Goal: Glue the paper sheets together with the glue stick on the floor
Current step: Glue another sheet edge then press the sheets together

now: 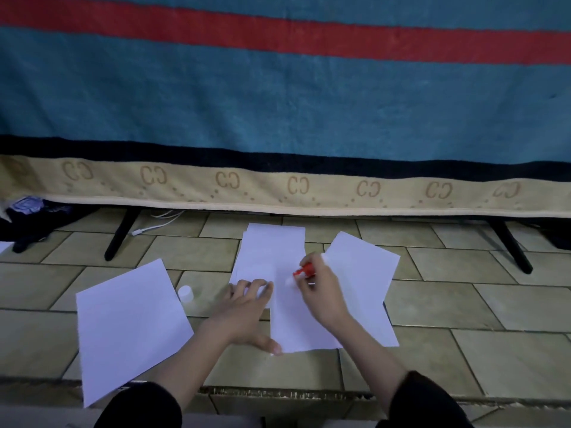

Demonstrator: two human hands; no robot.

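On the tiled floor (432, 304), the right hand (321, 298) grips a red glue stick (304, 271), fingers curled round it, its white tip down on the middle paper sheet (287, 319). The left hand (244, 310) lies flat on that sheet's left edge, fingers spread and straight, thumb at the near corner. A second sheet (367, 273) lies just right, partly under the middle one; a third sheet (129, 329) lies apart to the left. The white cap (185, 293) stands between the left sheet and the left hand. A blue and red striped blanket (278, 103) hangs behind.
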